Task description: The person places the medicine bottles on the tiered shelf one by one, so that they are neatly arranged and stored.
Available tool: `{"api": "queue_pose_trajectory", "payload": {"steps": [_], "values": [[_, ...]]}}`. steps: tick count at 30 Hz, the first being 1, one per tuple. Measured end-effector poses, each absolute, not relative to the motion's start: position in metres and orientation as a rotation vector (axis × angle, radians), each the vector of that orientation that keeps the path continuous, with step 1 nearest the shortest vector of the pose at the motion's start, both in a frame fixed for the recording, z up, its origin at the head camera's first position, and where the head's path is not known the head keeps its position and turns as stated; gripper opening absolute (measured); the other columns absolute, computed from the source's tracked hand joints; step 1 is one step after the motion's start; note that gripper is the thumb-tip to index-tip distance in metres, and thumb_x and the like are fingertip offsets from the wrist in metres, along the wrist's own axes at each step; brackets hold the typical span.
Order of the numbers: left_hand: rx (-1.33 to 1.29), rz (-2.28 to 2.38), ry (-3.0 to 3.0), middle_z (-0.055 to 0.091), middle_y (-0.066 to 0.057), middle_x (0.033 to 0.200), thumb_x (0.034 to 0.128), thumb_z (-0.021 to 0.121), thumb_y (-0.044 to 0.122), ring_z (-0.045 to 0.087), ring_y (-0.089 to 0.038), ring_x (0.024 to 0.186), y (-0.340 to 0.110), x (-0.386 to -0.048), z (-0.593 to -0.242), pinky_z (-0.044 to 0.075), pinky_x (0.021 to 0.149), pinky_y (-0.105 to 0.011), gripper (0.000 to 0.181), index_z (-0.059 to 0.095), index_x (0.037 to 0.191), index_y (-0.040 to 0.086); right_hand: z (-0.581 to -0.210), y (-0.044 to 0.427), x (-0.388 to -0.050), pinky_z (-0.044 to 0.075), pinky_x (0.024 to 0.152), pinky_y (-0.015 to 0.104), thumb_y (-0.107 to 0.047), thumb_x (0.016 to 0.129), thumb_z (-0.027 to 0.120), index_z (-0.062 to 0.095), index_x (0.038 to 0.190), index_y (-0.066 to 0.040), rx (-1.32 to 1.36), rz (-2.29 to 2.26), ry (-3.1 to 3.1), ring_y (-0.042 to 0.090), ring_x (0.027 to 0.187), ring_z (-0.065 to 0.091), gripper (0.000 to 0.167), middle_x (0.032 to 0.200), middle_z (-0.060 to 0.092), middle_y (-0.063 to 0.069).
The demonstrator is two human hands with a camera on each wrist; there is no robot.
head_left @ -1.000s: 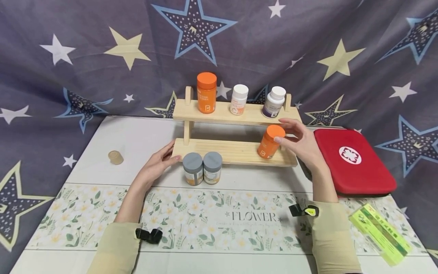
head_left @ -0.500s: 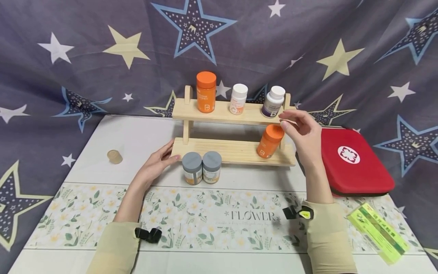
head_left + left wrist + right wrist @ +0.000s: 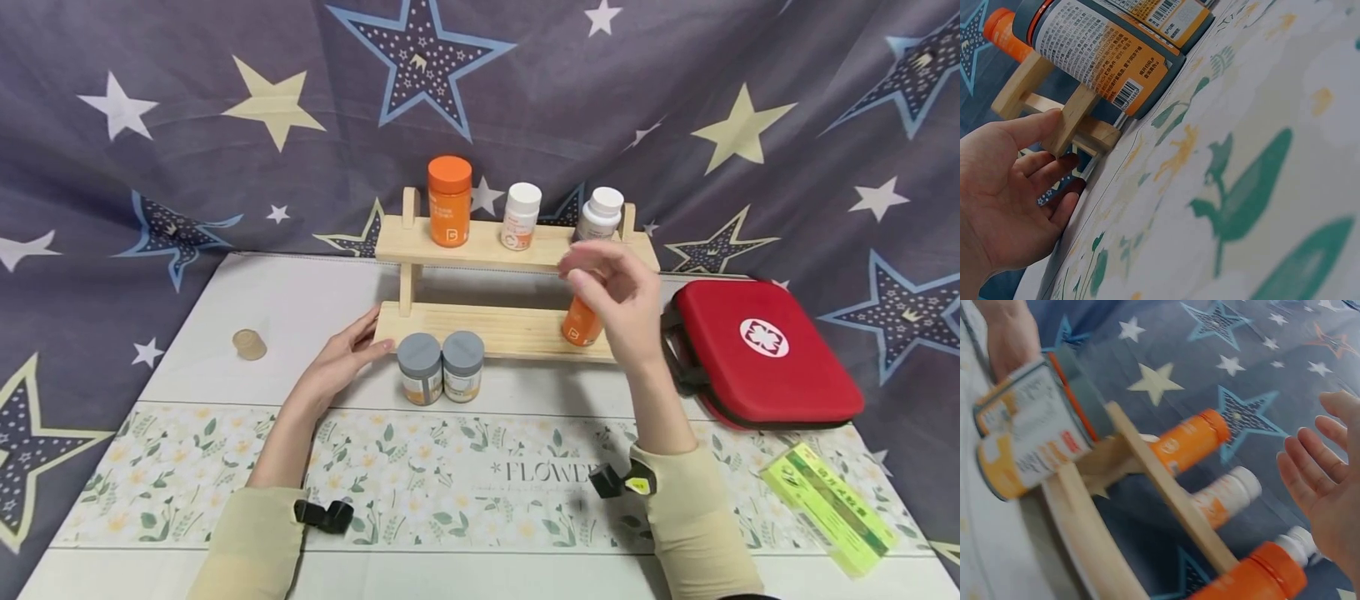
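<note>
A two-tier wooden rack (image 3: 498, 325) stands at the back of the table. My left hand (image 3: 333, 367) holds the left end of its lower board, thumb on top and fingers below. My right hand (image 3: 626, 304) is in the air in front of the rack's right side, fingers loosely bent, holding nothing. Behind it, partly hidden, an orange bottle (image 3: 581, 327) stands on the lower board. The upper board bears a taller orange bottle (image 3: 449, 204), a white bottle with an orange label (image 3: 521, 218) and another white-capped bottle (image 3: 601, 215). Two grey-lidded jars (image 3: 420, 367) (image 3: 1035, 437) stand before the rack.
A red zippered case (image 3: 772, 354) with a white emblem lies right of the rack, a yellow-green box (image 3: 828, 507) in front of it. A small tan cylinder (image 3: 249, 344) lies at the left. A star-patterned curtain (image 3: 225, 167) hangs behind the table.
My right hand has let go of the orange bottle on the lower board, lifted off it and moved left in front of it. My left hand stays on the rack's end.
</note>
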State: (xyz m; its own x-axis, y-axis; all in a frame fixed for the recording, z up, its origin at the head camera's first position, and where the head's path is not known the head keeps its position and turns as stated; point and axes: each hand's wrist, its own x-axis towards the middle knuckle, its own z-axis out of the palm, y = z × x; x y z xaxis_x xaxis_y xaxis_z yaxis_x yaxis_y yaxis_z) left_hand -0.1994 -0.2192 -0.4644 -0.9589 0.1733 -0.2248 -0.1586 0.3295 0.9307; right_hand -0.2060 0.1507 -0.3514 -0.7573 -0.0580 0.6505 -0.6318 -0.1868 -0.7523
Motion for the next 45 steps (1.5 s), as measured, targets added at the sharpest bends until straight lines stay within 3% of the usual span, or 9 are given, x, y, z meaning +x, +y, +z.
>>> {"api": "queue_pose_trajectory", "payload": {"steps": [7, 13, 17, 28, 37, 45], "values": [[0.012, 1.675, 2.311, 0.023, -0.011, 0.172, 0.1008, 0.065, 0.042, 0.025, -0.034, 0.159, -0.217, -0.199, -0.464, 0.018, 0.132, -0.052, 0.086, 0.011, 0.167, 0.027, -0.366, 0.129, -0.203, 0.062, 0.085, 0.025, 0.013, 0.089, 0.065, 0.062, 0.119, 0.016, 0.854, 2.006, -1.885, 0.015, 0.095, 0.072, 0.030, 0.101, 0.076, 0.000], [0.021, 1.673, 2.315, 0.023, -0.011, 0.172, 0.1011, 0.065, 0.042, 0.025, -0.034, 0.159, -0.217, -0.200, -0.463, 0.018, 0.132, -0.051, 0.086, 0.012, 0.167, 0.028, -0.378, 0.120, -0.206, 0.061, 0.091, 0.028, 0.008, 0.089, 0.069, 0.064, 0.124, 0.009, 0.903, 1.976, -2.050, 0.021, 0.101, 0.070, 0.035, 0.110, 0.073, 0.013], [0.025, 1.663, 2.324, 0.024, -0.010, 0.172, 0.1008, 0.065, 0.043, 0.026, -0.034, 0.159, -0.218, -0.200, -0.464, 0.019, 0.132, -0.051, 0.085, 0.012, 0.166, 0.030, -0.385, 0.114, -0.208, 0.061, 0.097, 0.037, 0.006, 0.089, 0.071, 0.062, 0.131, 0.003, 0.978, 1.959, -2.170, 0.024, 0.110, 0.069, 0.043, 0.122, 0.069, 0.023], [0.028, 1.662, 2.316, 0.023, -0.009, 0.173, 0.1005, 0.065, 0.044, 0.025, -0.034, 0.159, -0.219, -0.199, -0.464, 0.018, 0.132, -0.051, 0.085, 0.013, 0.166, 0.031, -0.400, 0.099, -0.208, 0.055, 0.104, 0.055, -0.001, 0.091, 0.075, 0.058, 0.140, -0.003, 1.075, 1.988, -2.367, 0.035, 0.123, 0.064, 0.052, 0.134, 0.064, 0.025], [0.013, 1.654, 2.318, 0.023, -0.009, 0.173, 0.1001, 0.065, 0.045, 0.025, -0.034, 0.159, -0.219, -0.199, -0.465, 0.018, 0.132, -0.052, 0.086, 0.012, 0.166, 0.031, -0.410, 0.092, -0.207, 0.057, 0.106, 0.039, -0.009, 0.087, 0.082, 0.054, 0.147, -0.012, 1.182, 1.788, -2.612, 0.022, 0.130, 0.061, 0.067, 0.143, 0.062, 0.016], [0.019, 1.659, 2.317, 0.023, -0.010, 0.173, 0.1007, 0.065, 0.043, 0.025, -0.035, 0.159, -0.218, -0.199, -0.464, 0.017, 0.132, -0.052, 0.085, 0.012, 0.166, 0.031, -0.413, 0.087, -0.205, 0.057, 0.106, 0.039, -0.011, 0.085, 0.085, 0.057, 0.145, -0.011, 1.218, 1.657, -2.673, 0.021, 0.121, 0.063, 0.066, 0.143, 0.062, 0.013]]}}
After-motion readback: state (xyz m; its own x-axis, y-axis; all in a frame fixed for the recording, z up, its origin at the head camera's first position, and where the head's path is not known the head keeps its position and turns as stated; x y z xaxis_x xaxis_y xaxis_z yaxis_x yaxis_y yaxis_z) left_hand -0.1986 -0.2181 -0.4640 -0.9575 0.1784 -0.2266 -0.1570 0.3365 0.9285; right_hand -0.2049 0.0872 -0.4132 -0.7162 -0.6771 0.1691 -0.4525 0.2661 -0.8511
